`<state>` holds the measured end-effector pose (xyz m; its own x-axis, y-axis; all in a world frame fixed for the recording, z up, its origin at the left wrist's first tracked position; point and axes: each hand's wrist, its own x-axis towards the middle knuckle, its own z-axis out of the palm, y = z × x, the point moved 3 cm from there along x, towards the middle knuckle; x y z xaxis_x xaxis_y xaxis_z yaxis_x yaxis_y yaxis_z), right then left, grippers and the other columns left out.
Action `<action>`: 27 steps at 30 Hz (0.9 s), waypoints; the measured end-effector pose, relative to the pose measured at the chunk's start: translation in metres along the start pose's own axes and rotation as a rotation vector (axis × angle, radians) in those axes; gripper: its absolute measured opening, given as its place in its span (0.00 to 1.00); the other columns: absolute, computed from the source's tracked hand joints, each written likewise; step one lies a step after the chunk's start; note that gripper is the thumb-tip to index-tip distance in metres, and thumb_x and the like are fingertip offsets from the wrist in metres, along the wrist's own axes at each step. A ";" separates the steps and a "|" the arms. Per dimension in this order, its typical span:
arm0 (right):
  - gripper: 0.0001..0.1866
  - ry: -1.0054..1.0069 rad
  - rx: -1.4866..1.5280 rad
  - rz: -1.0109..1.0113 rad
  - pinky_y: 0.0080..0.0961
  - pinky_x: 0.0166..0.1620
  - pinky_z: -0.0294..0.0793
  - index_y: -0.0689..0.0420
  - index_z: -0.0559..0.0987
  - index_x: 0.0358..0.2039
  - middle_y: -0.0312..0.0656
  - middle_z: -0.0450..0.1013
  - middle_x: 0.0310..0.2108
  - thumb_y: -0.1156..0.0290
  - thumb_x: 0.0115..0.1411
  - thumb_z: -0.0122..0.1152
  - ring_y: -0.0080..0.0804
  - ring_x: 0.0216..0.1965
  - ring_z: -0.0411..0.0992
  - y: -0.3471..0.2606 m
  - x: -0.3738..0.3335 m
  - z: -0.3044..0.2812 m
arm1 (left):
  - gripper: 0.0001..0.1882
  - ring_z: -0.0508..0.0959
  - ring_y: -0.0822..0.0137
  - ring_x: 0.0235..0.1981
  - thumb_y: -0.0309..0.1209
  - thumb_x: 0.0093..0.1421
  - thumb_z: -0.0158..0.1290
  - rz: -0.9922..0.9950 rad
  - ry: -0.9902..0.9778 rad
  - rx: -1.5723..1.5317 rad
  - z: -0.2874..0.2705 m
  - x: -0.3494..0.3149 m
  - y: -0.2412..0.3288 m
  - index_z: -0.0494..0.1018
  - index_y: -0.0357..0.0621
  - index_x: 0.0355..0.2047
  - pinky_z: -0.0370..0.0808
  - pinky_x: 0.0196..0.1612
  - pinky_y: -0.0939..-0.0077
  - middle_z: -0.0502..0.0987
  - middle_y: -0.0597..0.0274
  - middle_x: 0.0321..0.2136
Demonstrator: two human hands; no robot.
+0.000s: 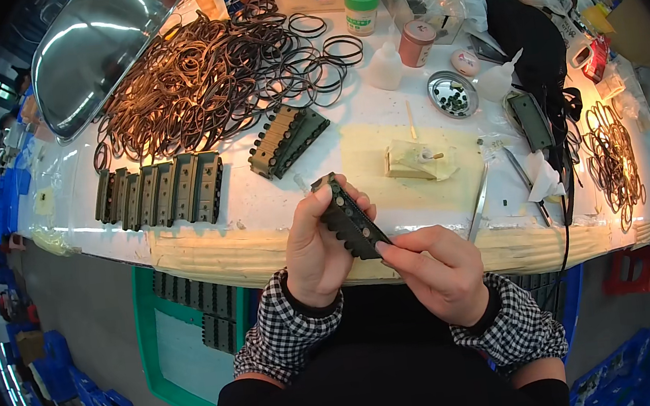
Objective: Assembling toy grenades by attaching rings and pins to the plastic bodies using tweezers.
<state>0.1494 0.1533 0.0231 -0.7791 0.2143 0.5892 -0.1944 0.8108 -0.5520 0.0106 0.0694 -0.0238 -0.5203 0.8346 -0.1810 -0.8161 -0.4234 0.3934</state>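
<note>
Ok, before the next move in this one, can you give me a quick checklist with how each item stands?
1. Left grip secure on the dark green part: ok, thumb and fingers hold its upper end.
2. Right grip at the part: ok, fingertips at its lower end.
3. Small piece pinched in the right fingertips: cannot tell, the fingers hide it.
4. Row of similar parts apart from both hands: ok, side by side at the table's left.
5. Round dish upright: ok, small dark pieces lie inside.
6. Loose bands tidy: not ok, heaped and tangled.
</note>
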 end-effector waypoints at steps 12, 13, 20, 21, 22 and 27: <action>0.18 -0.006 0.001 0.016 0.24 0.31 0.76 0.60 0.80 0.39 0.40 0.74 0.33 0.82 0.44 0.64 0.33 0.30 0.76 0.007 -0.007 0.006 | 0.10 0.73 0.67 0.41 0.34 0.63 0.47 -0.084 -0.071 0.141 -0.009 0.000 0.009 0.69 0.42 0.41 0.72 0.49 0.65 0.72 0.63 0.35; 0.17 0.001 0.025 0.022 0.23 0.31 0.76 0.60 0.80 0.38 0.40 0.74 0.33 0.82 0.44 0.64 0.33 0.31 0.76 0.008 -0.007 0.006 | 0.10 0.73 0.67 0.41 0.34 0.63 0.47 -0.084 -0.071 0.142 -0.009 0.001 0.009 0.69 0.42 0.41 0.72 0.49 0.65 0.72 0.63 0.35; 0.11 -0.037 0.057 0.077 0.27 0.30 0.74 0.59 0.77 0.32 0.39 0.73 0.30 0.79 0.46 0.66 0.35 0.29 0.73 0.013 0.000 0.007 | 0.10 0.72 0.66 0.40 0.34 0.63 0.48 -0.095 -0.057 0.139 -0.011 0.004 0.008 0.70 0.43 0.41 0.72 0.46 0.67 0.72 0.63 0.35; 0.10 -0.056 0.063 0.074 0.27 0.30 0.73 0.59 0.77 0.32 0.39 0.72 0.30 0.79 0.46 0.66 0.35 0.29 0.73 0.013 0.001 0.006 | 0.10 0.72 0.66 0.40 0.34 0.63 0.48 -0.094 -0.055 0.141 -0.011 0.005 0.008 0.70 0.44 0.41 0.72 0.46 0.67 0.72 0.62 0.35; 0.10 -0.074 0.069 0.071 0.28 0.30 0.73 0.59 0.76 0.31 0.39 0.71 0.29 0.78 0.47 0.66 0.36 0.30 0.72 0.014 0.002 0.006 | 0.10 0.72 0.66 0.40 0.34 0.63 0.48 -0.099 -0.059 0.144 -0.011 0.005 0.008 0.70 0.44 0.40 0.72 0.46 0.68 0.72 0.63 0.35; 0.11 -0.159 0.073 0.050 0.29 0.32 0.72 0.60 0.75 0.32 0.40 0.69 0.31 0.79 0.47 0.65 0.37 0.32 0.71 0.017 0.007 0.004 | 0.09 0.72 0.67 0.40 0.35 0.63 0.48 -0.110 -0.085 0.162 -0.011 0.006 0.009 0.71 0.44 0.40 0.73 0.45 0.69 0.73 0.64 0.35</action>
<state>0.1389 0.1661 0.0156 -0.8721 0.1598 0.4624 -0.1914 0.7584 -0.6230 -0.0026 0.0669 -0.0314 -0.4014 0.9023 -0.1571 -0.8123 -0.2715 0.5161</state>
